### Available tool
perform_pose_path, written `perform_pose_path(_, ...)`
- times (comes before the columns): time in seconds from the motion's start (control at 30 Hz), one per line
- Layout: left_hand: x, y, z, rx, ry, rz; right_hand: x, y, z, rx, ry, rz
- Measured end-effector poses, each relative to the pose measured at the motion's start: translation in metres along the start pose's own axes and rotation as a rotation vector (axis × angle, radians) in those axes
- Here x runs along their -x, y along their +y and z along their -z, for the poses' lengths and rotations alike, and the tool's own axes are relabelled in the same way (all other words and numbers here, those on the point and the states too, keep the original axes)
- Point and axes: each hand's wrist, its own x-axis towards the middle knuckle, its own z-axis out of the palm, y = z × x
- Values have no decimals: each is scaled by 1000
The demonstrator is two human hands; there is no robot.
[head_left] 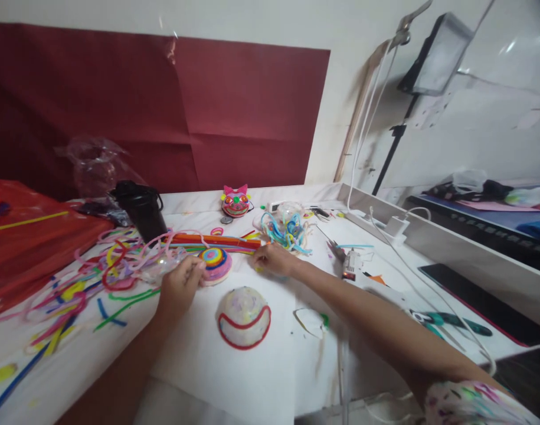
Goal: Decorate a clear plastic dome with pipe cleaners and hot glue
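Note:
A round disc [217, 267] with coloured rings, blue and yellow on top and pink at its side, is pinched at its left edge by my left hand [181, 285]. My right hand [273, 260] is closed at the right end of a bundle of coloured pipe cleaners [216, 242]; what its fingers hold, if anything, is too small to make out. Nearer to me, a pale dome [245, 304] lies on white paper [194, 360], with a red crescent outline [244, 343] on its lower part.
Loose pipe cleaners [114, 265] and a black bottle [141, 209] are at the left. A pink mask-like figure [235, 202] stands at the back. To the right are a glue gun [350, 264], green-handled pliers [451, 321], cables and a black tablet-like slab [477, 301].

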Motion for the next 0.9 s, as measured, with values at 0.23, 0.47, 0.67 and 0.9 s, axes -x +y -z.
perform_pose_path(0.23,-13,-5,22,108,238,69,1,-14,10,38,55,9)
perform_pose_path(0.47,-13,-1,31,140,285,33,14,-28,27,26,94,62)
perform_pose_path(0.67,-36,16,51,76,311,-68,47,-36,43,-22,115,132)
perform_pose_path(0.9,-56,23,133,-149,316,-48,114,-46,46,142,215,279)
